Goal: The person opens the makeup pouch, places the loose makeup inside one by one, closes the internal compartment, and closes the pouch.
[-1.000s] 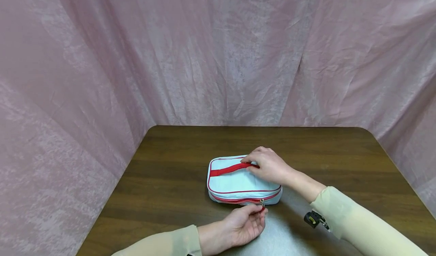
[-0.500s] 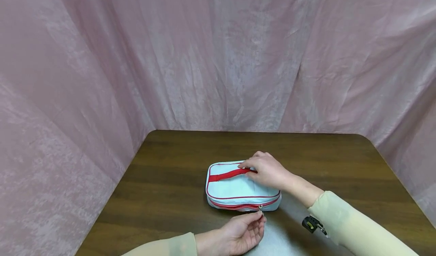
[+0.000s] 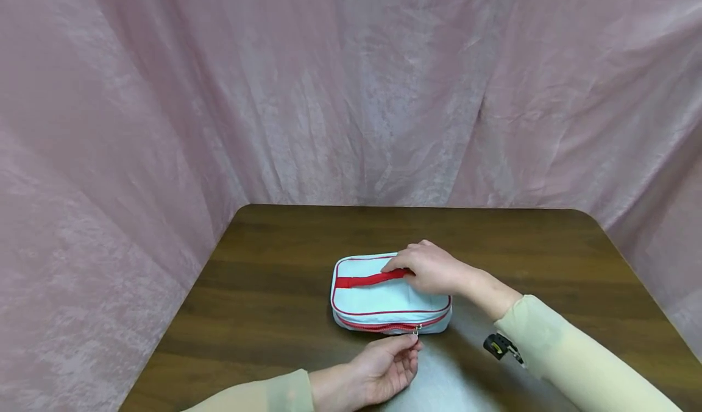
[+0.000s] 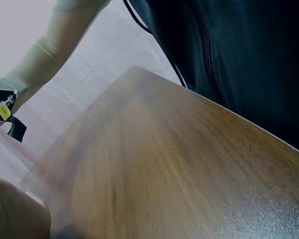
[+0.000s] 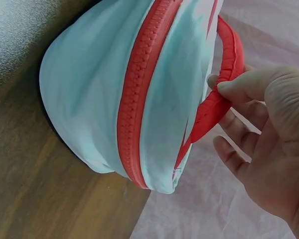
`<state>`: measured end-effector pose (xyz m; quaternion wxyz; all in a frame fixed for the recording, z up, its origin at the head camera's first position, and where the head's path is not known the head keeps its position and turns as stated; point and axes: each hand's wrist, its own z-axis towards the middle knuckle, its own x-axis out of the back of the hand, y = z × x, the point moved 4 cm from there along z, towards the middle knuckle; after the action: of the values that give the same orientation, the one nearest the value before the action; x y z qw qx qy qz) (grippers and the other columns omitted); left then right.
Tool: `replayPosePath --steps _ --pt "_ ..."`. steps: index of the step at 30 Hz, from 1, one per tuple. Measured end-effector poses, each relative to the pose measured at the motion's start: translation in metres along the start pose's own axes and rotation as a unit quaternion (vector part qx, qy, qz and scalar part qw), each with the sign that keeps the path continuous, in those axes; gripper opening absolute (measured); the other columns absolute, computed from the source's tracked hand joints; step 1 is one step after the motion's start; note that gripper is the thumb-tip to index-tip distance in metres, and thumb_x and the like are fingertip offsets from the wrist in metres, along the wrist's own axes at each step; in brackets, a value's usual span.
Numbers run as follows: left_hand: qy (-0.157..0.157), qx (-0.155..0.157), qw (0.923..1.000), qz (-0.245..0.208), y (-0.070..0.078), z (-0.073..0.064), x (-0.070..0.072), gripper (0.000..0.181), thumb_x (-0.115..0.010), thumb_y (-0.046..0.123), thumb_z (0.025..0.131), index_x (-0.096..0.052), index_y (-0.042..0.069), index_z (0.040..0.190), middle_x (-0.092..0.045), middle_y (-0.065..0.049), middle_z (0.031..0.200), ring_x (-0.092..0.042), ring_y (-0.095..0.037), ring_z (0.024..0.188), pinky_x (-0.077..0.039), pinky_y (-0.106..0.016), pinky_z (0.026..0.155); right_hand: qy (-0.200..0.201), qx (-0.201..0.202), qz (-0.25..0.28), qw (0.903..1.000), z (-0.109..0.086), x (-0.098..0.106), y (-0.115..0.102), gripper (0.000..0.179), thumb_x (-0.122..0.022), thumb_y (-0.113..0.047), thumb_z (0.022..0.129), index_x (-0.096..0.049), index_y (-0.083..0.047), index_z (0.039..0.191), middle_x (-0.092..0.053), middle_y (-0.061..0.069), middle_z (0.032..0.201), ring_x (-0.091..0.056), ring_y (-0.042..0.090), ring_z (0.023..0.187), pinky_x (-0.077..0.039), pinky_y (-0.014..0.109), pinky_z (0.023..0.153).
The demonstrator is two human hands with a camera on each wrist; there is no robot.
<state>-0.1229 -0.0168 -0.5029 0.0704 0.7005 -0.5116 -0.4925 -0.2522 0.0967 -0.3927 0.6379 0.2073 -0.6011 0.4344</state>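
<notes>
A pale blue zip pouch (image 3: 362, 302) with red piping lies flat on the table. Across its top runs a red strap handle (image 3: 367, 280), which my right hand (image 3: 433, 269) pinches near its right part. In the right wrist view, thumb and fingers of the right hand (image 5: 274, 129) close round the raised red handle (image 5: 231, 52), beside the pouch's red zipper (image 5: 139, 89). At the pouch's front, toward its right corner, my left hand (image 3: 386, 366), palm up, pinches the zipper pull (image 3: 417, 328) between thumb and fingers. Only part of the left hand (image 4: 17, 211) shows in the left wrist view.
The brown wooden table (image 3: 263, 314) has rounded far corners. Pink curtains (image 3: 351, 95) hang behind and at both sides. A small black wrist camera (image 3: 496, 345) sits at the right sleeve. A dark zipped garment (image 4: 254, 64) borders the table's near edge.
The pouch and both hands have shifted slightly left. The left hand keeps its pinch on the zipper pull, and the right hand keeps hold of the handle.
</notes>
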Motion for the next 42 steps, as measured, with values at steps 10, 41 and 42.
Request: replayPosePath --steps 10,41,42 --pt "0.021 -0.017 0.9992 0.030 0.009 -0.003 0.003 0.014 -0.068 0.011 0.098 -0.068 -0.001 0.104 -0.064 -0.002 0.086 -0.060 -0.005 0.071 -0.053 -0.017 0.073 0.018 0.023 -0.019 0.9994 0.003 0.003 -0.002 0.032 -0.071 0.001 0.092 -0.079 -0.022 0.113 -0.074 -0.011 0.110 -0.067 0.015 0.103 -0.045 0.043 0.094" --pt "0.075 -0.058 0.9771 0.191 0.036 -0.019 0.027 0.023 -0.079 0.030 0.091 -0.076 0.008 0.100 -0.069 0.004 0.079 -0.058 -0.003 0.064 -0.048 -0.015 0.052 0.033 0.114 -0.036 0.9923 0.002 -0.006 0.003 0.039 -0.070 0.010 0.086 -0.081 -0.022 0.106 -0.073 -0.011 0.102 -0.056 0.016 0.091 -0.045 0.040 0.089" --pt "0.078 -0.061 0.9748 0.200 0.038 -0.019 0.028 0.024 -0.079 0.030 0.090 -0.076 0.008 0.099 -0.068 0.003 0.078 -0.057 -0.003 0.064 -0.048 -0.015 0.051 0.033 0.113 -0.036 0.9924 0.001 -0.006 0.003 0.039 -0.070 0.010 0.087 -0.081 -0.022 0.106 -0.073 -0.011 0.102 -0.056 0.016 0.091 -0.045 0.040 0.089"
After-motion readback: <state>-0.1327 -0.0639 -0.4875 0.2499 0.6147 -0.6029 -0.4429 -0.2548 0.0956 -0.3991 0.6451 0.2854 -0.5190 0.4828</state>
